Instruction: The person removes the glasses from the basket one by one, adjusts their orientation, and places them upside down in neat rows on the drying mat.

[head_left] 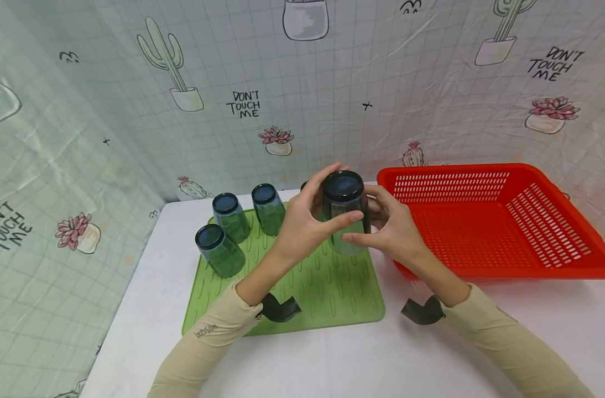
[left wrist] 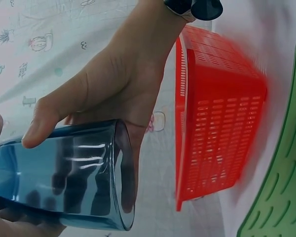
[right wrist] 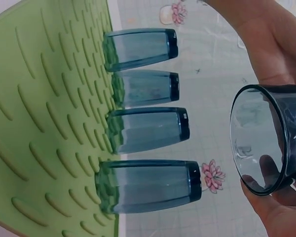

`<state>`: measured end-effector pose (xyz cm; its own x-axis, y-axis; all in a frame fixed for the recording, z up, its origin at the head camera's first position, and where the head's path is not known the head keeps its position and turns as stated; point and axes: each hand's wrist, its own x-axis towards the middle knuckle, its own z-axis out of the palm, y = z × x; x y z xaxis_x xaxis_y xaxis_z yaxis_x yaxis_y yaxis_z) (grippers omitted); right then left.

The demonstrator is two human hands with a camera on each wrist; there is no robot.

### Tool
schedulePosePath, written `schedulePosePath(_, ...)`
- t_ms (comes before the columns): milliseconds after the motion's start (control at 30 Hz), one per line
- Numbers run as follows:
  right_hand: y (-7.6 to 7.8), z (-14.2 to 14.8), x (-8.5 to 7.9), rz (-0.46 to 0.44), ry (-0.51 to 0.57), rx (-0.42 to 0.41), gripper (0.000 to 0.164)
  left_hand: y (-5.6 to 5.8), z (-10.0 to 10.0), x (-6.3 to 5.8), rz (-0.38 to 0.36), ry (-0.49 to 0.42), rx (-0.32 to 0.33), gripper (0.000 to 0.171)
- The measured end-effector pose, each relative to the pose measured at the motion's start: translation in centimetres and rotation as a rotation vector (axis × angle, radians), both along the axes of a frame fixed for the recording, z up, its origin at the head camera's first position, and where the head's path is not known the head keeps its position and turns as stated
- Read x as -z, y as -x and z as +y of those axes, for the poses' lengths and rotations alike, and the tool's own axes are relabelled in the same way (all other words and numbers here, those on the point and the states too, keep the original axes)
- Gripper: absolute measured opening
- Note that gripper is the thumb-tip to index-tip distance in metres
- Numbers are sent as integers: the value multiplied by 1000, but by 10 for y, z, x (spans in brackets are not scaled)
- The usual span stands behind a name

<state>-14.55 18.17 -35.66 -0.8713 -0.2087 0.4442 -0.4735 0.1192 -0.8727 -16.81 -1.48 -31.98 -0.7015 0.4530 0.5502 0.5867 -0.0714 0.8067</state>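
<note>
A blue-tinted drinking glass point(head_left: 344, 189) is held upside down over the green drying mat point(head_left: 302, 298), its thick dark base uppermost. My left hand point(head_left: 304, 222) grips its left side, with the thumb across the front. From the other side my right hand point(head_left: 396, 228) holds it too, fingers behind and thumb in front. In the right wrist view the open rim of the glass point(right wrist: 256, 140) faces the mat. Several matching glasses stand upside down on the mat, among them a front-left glass point(head_left: 220, 251) and a back glass point(head_left: 269, 210); one is mostly hidden behind my left hand.
A red plastic basket point(head_left: 556, 273) with slotted walls stands right of the mat, close to my right hand. White cloth point(head_left: 322, 365) covers the table. Behind rises a printed cactus backdrop point(head_left: 332, 83), which also hangs along the left side.
</note>
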Motion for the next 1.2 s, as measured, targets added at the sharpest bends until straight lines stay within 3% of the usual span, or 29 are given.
schedulePosePath(367,-1,-2,1,-5,-14,10,79,-3,0,0,-23,10,-50,76)
schedulePosePath(633,-3,-5,-3,-16,-72,-36,80,-1,-4,2,35,-44,-63,73)
schedulePosePath(967,-2,-7,-7,14,-243,-39,82,3,-15,8,64,-9,-120,74)
schedulePosePath(1200,-4,5,-10,79,-378,-2,73,5,-29,14,68,20,-175,73)
